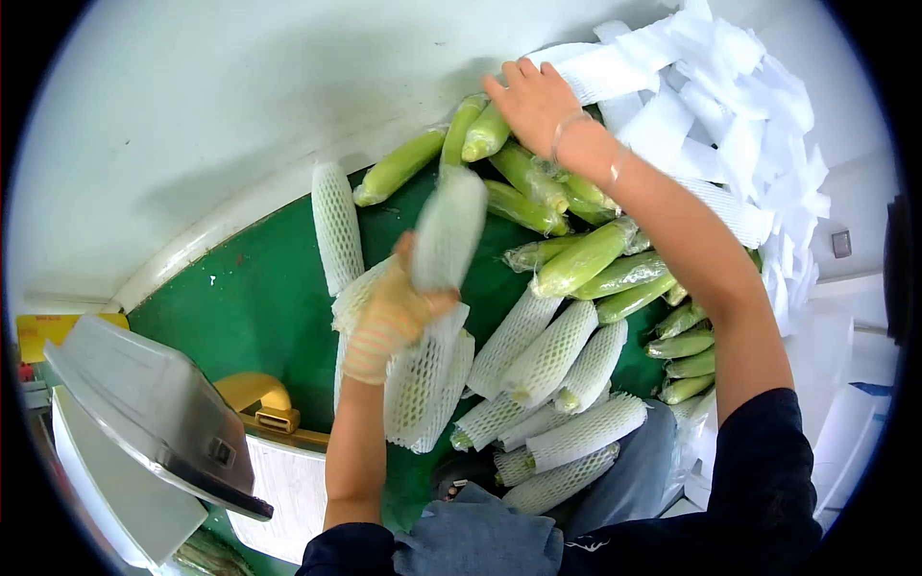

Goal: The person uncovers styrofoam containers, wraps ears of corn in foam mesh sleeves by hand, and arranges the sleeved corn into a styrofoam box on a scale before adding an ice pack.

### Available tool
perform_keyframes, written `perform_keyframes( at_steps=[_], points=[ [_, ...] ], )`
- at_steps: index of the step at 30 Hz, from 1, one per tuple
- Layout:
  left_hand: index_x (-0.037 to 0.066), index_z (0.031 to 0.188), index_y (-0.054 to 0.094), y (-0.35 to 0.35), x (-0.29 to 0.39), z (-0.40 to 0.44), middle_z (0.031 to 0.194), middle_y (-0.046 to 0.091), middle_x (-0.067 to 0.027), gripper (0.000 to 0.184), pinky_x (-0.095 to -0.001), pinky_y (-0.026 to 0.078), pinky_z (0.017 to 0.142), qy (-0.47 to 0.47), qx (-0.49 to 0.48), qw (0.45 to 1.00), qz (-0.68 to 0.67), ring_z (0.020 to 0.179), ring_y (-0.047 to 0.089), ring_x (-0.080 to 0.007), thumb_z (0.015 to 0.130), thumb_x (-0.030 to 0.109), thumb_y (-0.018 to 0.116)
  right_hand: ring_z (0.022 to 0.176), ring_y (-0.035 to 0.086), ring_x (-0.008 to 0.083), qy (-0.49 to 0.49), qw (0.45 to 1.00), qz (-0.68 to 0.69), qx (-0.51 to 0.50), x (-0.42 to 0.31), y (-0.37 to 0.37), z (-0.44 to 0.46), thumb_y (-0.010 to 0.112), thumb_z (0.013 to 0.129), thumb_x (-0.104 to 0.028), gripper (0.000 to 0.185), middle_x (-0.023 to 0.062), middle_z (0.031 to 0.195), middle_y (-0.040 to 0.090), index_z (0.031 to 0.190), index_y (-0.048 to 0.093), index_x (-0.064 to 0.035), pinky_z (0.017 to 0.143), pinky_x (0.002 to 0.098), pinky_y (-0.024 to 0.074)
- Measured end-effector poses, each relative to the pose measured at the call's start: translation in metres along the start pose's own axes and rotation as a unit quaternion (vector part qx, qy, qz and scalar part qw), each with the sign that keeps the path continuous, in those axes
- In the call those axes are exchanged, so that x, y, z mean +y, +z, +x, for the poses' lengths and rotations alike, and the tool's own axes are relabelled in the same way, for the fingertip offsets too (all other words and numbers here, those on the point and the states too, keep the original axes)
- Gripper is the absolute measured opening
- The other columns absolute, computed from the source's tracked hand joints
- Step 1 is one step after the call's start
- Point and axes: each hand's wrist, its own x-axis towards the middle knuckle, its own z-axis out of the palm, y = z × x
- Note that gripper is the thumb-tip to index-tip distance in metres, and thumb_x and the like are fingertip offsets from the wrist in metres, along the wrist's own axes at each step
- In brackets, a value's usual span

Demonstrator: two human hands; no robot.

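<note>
My left hand (399, 307), in a striped glove, grips a corn cob in a white foam net sleeve (449, 230); motion blurs the cob. Around and below it lie several other sleeved cobs (552, 350). At the top, my right hand (533, 101) reaches over the pile of plastic-wrapped green corn cobs (586, 259). Its fingers are spread apart beside a white foam sleeve (615, 72), and the thumb is hidden. One green cob (487, 134) lies just below those fingers.
A heap of white foam sleeves (740, 115) fills the upper right. At lower left, a grey plastic lid or tray (158, 413) stands beside a yellow handle (254, 398) on the green work surface (240, 298). A white wall (221, 106) bounds the far side.
</note>
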Motion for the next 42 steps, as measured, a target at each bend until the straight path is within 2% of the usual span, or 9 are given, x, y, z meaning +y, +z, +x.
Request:
perform_keyframes(
  at_steps=[8, 16, 23, 25, 26, 29, 32, 38, 42],
  points=[
    [0.006, 0.132, 0.044, 0.009, -0.016, 0.006, 0.114, 0.06, -0.0185, 0.076, -0.0374, 0.046, 0.088, -0.036, -0.124, 0.956, 0.262, 0.104, 0.058, -0.0322, 0.071, 0.045, 0.067, 0.092, 0.057, 0.0295, -0.011, 0.951, 0.261, 0.166, -0.044, -0.056, -0.007, 0.059, 0.071, 0.0, 0.039, 0.0119, 0.097, 0.056, 0.109, 0.056, -0.0091, 0.075, 0.0361, 0.0499],
    [0.004, 0.12, 0.053, -0.016, -0.068, 0.056, 0.116, 0.057, -0.0089, 0.041, -0.0352, 0.045, 0.09, 0.301, 0.199, 0.932, 0.04, 0.104, 0.056, -0.0237, 0.088, 0.03, 0.056, 0.083, 0.056, 0.0129, 0.189, 0.196, 0.962, 0.025, -0.113, 0.004, 0.014, 0.067, 0.083, -0.014, 0.018, 0.003, 0.091, 0.062, 0.095, 0.062, -0.0001, 0.078, 0.0262, 0.0432],
    [0.003, 0.107, 0.057, -0.049, -0.027, 0.146, 0.112, 0.057, -0.0085, 0.029, -0.0361, 0.043, 0.09, 0.087, 0.052, 0.809, -0.58, 0.105, 0.053, -0.0221, 0.087, 0.023, 0.058, 0.09, 0.06, 0.0236, 0.305, 0.55, 0.716, 0.303, -0.165, 0.075, 0.056, 0.05, 0.087, -0.007, 0.02, 0.0152, 0.097, 0.063, 0.104, 0.057, 0.0011, 0.084, 0.0344, 0.0446],
    [0.003, 0.101, 0.058, -0.059, -0.04, 0.179, 0.102, 0.062, -0.0093, 0.024, -0.0345, 0.046, 0.086, 0.068, 0.155, 0.717, -0.676, 0.099, 0.056, -0.0249, 0.086, 0.021, 0.058, 0.091, 0.06, 0.0269, 0.246, -0.073, 0.954, 0.153, -0.15, 0.076, 0.053, 0.047, 0.089, -0.009, 0.017, 0.017, 0.099, 0.062, 0.101, 0.055, 0.0009, 0.086, 0.0362, 0.0448],
    [0.002, 0.102, 0.058, -0.061, -0.049, 0.194, 0.1, 0.062, -0.0112, 0.025, -0.0358, 0.046, 0.085, 0.066, 0.199, 0.726, -0.655, 0.095, 0.058, -0.0274, 0.085, 0.02, 0.058, 0.091, 0.059, 0.027, 0.323, -0.134, 0.924, 0.155, -0.152, 0.077, 0.055, 0.048, 0.089, -0.011, 0.016, 0.0159, 0.095, 0.062, 0.097, 0.055, 0.0015, 0.081, 0.0375, 0.0468],
    [-0.002, 0.103, 0.057, -0.053, -0.094, 0.219, 0.094, 0.064, -0.017, 0.028, -0.0394, 0.048, 0.08, 0.061, 0.345, 0.934, -0.067, 0.085, 0.061, -0.0349, 0.082, 0.017, 0.058, 0.088, 0.059, 0.0262, 0.481, 0.143, 0.864, -0.035, -0.19, 0.095, 0.041, 0.056, 0.085, -0.015, 0.03, 0.0155, 0.098, 0.059, 0.107, 0.052, 0.005, 0.073, 0.0398, 0.0499],
    [-0.002, 0.106, 0.055, -0.051, -0.077, 0.198, 0.096, 0.065, -0.0217, 0.026, -0.0418, 0.05, 0.08, -0.071, 0.146, 0.9, 0.404, 0.089, 0.062, -0.0403, 0.085, 0.012, 0.05, 0.063, 0.053, 0.0178, 0.504, 0.341, 0.793, -0.04, -0.217, 0.135, 0.038, 0.059, 0.083, -0.017, 0.026, 0.0096, 0.078, 0.057, 0.094, 0.057, 0.0065, 0.052, 0.0321, 0.0419],
    [0.013, 0.116, 0.057, -0.024, -0.046, 0.094, 0.106, 0.064, -0.0027, 0.033, -0.0306, 0.05, 0.071, -0.014, 0.053, 0.991, -0.124, 0.092, 0.061, -0.0168, 0.089, 0.03, 0.051, 0.06, 0.06, 0.0289, 0.41, 0.539, 0.732, 0.07, -0.162, 0.002, -0.039, 0.056, 0.077, -0.018, 0.026, 0.0193, 0.067, 0.061, 0.077, 0.058, 0.008, 0.061, 0.0377, 0.0466],
    [0.013, 0.112, 0.057, -0.008, -0.023, 0.063, 0.104, 0.063, 0.0004, 0.028, -0.0286, 0.05, 0.07, -0.12, 0.092, 0.831, -0.536, 0.092, 0.059, -0.0135, 0.091, 0.03, 0.048, 0.05, 0.049, 0.0141, 0.272, 0.72, 0.639, 0.004, -0.124, -0.03, -0.029, 0.061, 0.078, -0.022, 0.03, 0.011, 0.056, 0.056, 0.075, 0.06, 0.0075, 0.051, 0.0306, 0.0407]
  ],
)
